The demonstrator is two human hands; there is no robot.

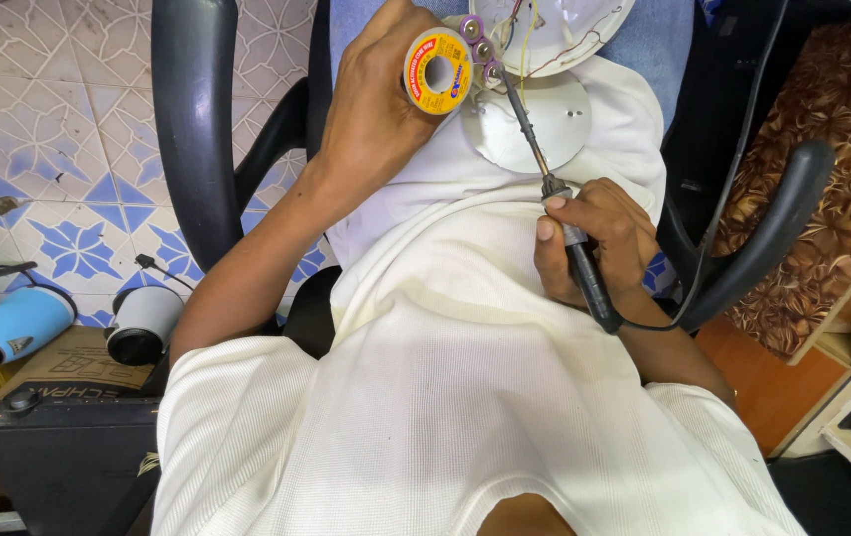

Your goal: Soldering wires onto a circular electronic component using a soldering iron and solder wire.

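Person sat in a black office chair point(193, 119), white shirt, work resting on the lap. Landmark: the white round disc point(530, 124) lying on the shirt.

Left hand point(371, 109), up-left of the disc, had its grip wrapped tight around a solder spool point(437, 70), yellow and red label facing the camera; the spool sat just off the disc's upper-left edge, touching a small block of purple cells point(480, 48).

Right hand point(594, 238), below-right of the disc, had its grip pinched shut on the black handle of a soldering iron point(555, 194). The shaft ran diagonally up across the disc, tip at the purple cells beside the spool. The iron's black cord point(733, 189) looped off to the right of the hand.

Above the disc, a white lamp housing point(569, 30) with thin wires inside, partly cut by the frame edge.

Far left of the disc, on the tiled floor point(38, 119): a blue heat gun point(8, 328) and a cardboard box point(68, 362).
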